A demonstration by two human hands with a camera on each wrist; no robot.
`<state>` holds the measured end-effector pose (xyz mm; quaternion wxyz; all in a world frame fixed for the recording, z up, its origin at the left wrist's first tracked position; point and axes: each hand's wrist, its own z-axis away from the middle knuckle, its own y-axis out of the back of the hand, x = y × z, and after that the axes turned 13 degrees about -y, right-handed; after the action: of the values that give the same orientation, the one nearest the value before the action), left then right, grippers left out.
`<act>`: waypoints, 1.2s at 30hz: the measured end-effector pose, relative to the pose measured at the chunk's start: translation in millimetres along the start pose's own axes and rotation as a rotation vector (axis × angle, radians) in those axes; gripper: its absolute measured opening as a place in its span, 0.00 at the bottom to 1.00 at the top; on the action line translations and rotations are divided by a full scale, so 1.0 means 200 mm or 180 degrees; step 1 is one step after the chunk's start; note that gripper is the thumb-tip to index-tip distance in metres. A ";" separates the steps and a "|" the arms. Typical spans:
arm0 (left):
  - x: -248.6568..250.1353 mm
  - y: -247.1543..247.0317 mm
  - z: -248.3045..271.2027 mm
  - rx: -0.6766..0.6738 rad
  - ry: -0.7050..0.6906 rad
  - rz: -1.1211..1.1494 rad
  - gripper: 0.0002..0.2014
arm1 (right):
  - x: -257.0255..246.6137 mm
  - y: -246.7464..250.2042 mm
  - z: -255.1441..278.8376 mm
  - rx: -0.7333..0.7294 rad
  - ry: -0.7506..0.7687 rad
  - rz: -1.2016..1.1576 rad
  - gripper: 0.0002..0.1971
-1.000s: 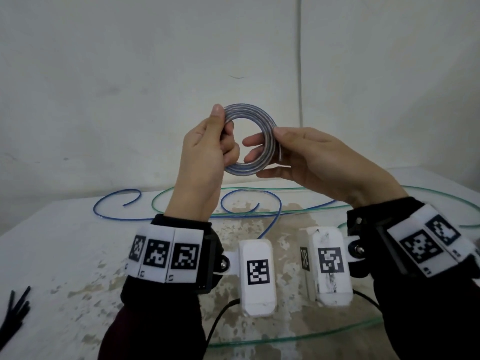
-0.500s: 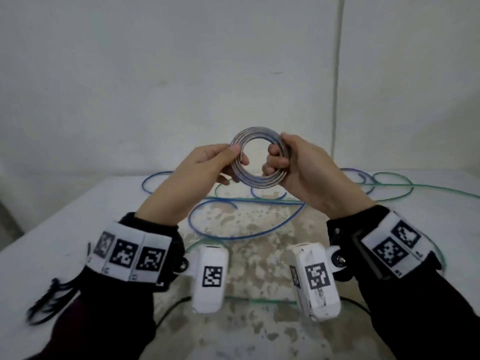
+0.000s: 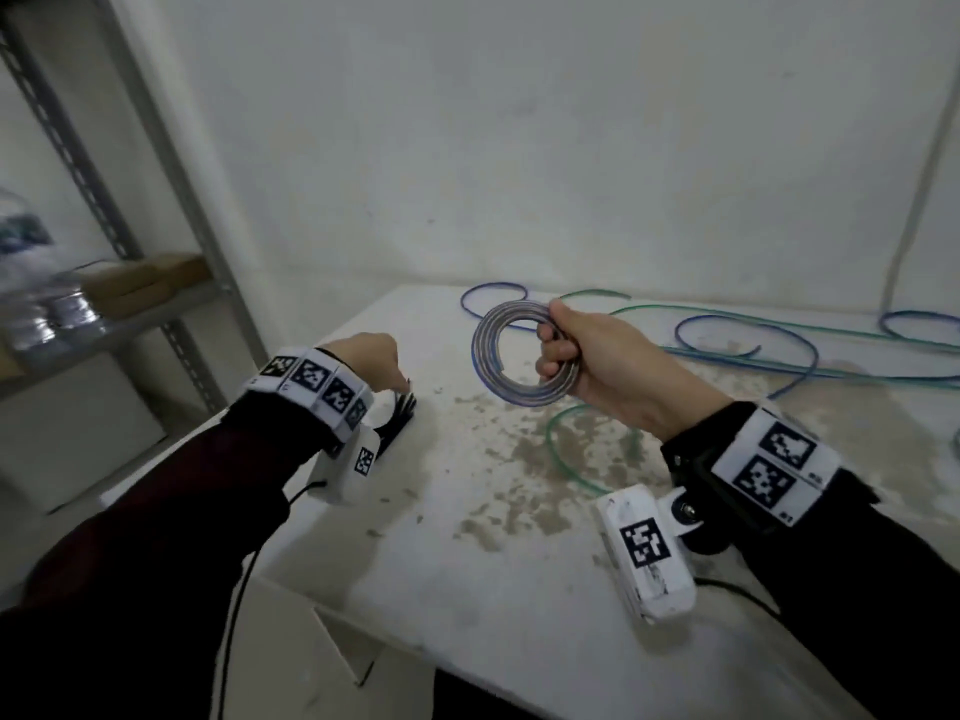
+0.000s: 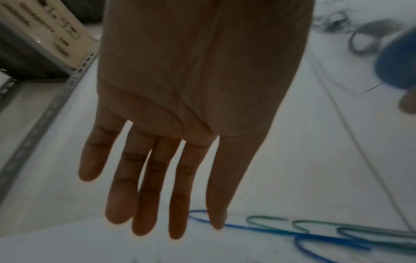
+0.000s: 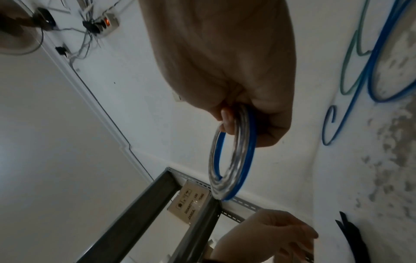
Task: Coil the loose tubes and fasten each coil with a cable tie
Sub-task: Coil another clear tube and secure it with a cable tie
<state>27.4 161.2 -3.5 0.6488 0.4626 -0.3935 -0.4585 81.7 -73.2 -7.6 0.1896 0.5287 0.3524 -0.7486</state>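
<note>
Near the bench's [image 3: 467, 563] left edge, the left hand [image 3: 366, 358], fingers straight and holding nothing, hovers just above black cable ties [image 3: 397, 418]. Farther right, the right hand [image 3: 587, 356] clenches the finished tube coil [image 3: 498, 366] upright above mid-bench. Loose tubes [image 3: 753, 350] lie beyond.

Your coiled tube [image 3: 524, 353]: clear with a blue strand, several tight turns, ring-shaped, held upright above the table, pinched at its right edge in your right hand [image 3: 597, 361]. No tie shows on it.

Loose blue tube [image 3: 753, 350]: lies in open curves across the table's far side, one end curling near the back left.

Loose green tube [image 3: 592, 444]: crosses the blue one at the far side, and a loop of it lies below the coil.

Cable ties [image 3: 397, 420]: black, bunched flat at the table's left edge, fanned ends just beside your left hand [image 3: 371, 363]; contact unclear.
</note>
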 end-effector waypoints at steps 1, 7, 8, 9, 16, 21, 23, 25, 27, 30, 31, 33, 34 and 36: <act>-0.03 -0.02 -0.01 -0.0093 0.0058 -0.0077 0.16 | 0.01 -0.03 -0.01 -0.0014 -0.0050 0.0040 0.19; -0.11 -0.16 -0.08 0.0046 0.0157 -0.0526 0.12 | 0.07 -0.11 -0.03 -0.0057 -0.0214 0.0386 0.19; -0.11 -0.18 -0.09 0.0180 0.0181 -0.0614 0.16 | 0.07 -0.12 -0.03 -0.0052 -0.0235 0.0416 0.19; -0.11 -0.20 -0.09 0.0372 0.0103 -0.0674 0.18 | 0.08 -0.12 -0.03 -0.0048 -0.0249 0.0431 0.19; -0.10 -0.20 -0.13 0.0543 0.0213 -0.0352 0.11 | 0.08 -0.12 -0.03 -0.0049 -0.0260 0.0455 0.19; -0.11 -0.11 -0.12 0.0948 0.0249 -0.0074 0.04 | 0.07 -0.10 -0.05 -0.0046 -0.0257 0.0480 0.19; -0.12 -0.06 -0.12 0.1202 0.0207 0.0157 0.07 | 0.06 -0.09 -0.05 -0.0038 -0.0248 0.0466 0.19; -0.10 -0.01 -0.11 0.1545 0.0047 0.0511 0.08 | 0.04 -0.07 -0.04 -0.0069 -0.0193 0.0469 0.19; -0.03 0.05 -0.10 0.2029 -0.0248 0.1006 0.08 | -0.01 -0.04 -0.03 -0.0120 -0.0104 0.0467 0.19; 0.16 0.10 -0.06 0.2575 -0.0805 0.2234 0.07 | -0.11 0.02 0.01 -0.0156 0.0102 0.0629 0.18; 0.23 0.12 -0.05 0.2675 -0.1033 0.2684 0.08 | -0.14 0.05 0.03 -0.0165 0.0185 0.0782 0.18; 0.38 0.16 -0.04 0.2802 -0.1424 0.3367 0.07 | -0.20 0.13 0.09 -0.0179 0.0359 0.1162 0.17; 0.45 0.18 -0.04 0.2846 -0.1560 0.3530 0.07 | -0.24 0.18 0.12 -0.0194 0.0422 0.1342 0.17; 0.58 0.21 -0.07 0.2988 -0.1753 0.3689 0.06 | -0.30 0.27 0.20 -0.0240 0.0515 0.1624 0.16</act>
<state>80.3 59.4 42.6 0.4006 0.2794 -0.8700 0.0679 112.7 -144.7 38.9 0.3629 0.6510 0.2494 -0.6183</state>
